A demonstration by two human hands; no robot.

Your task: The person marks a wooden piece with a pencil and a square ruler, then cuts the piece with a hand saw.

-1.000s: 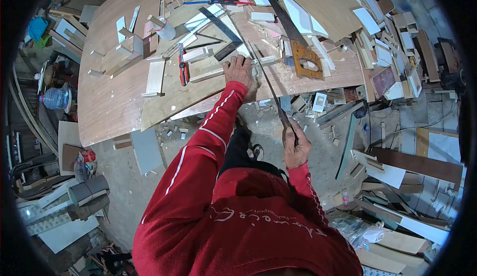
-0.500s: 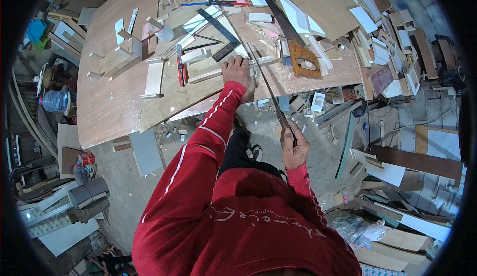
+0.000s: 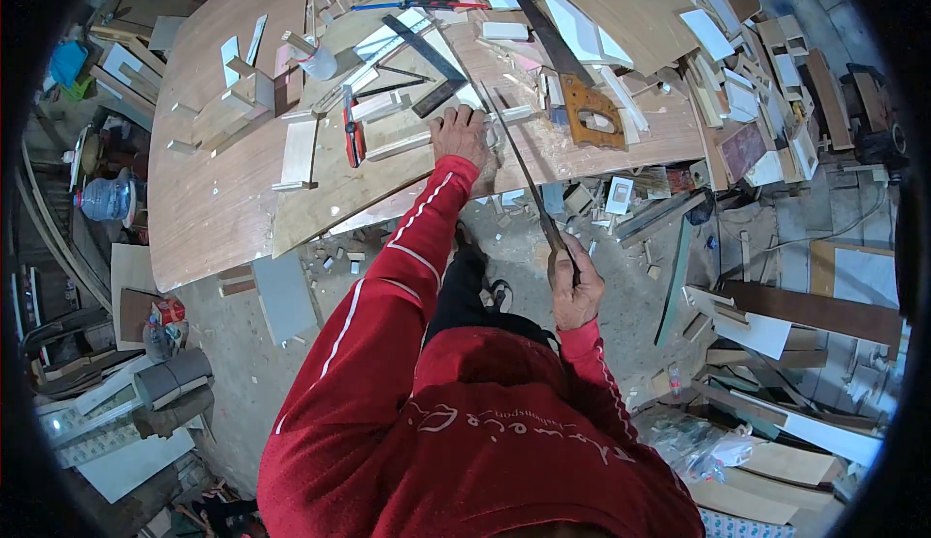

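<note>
My left hand point(image 3: 460, 136) presses down on a light wooden strip point(image 3: 400, 147) near the front edge of the table, its fingers curled over the wood. In my right hand point(image 3: 578, 284) is the handle of a handsaw point(image 3: 527, 172). The narrow saw blade points away from me and crosses the strip just right of my left hand. Beyond the left fingers lies a dark-bladed try square point(image 3: 427, 53). A red and grey utility knife point(image 3: 352, 131) rests to the left of the strip.
On the wooden table point(image 3: 208, 218), a second handsaw with a wooden handle point(image 3: 592, 116) lies to the right. A small wooden box frame point(image 3: 254, 97) and a white cup point(image 3: 318, 61) stand at the left. Offcuts cover the floor point(image 3: 621, 344); stacked boards point(image 3: 815, 315) lie at the right.
</note>
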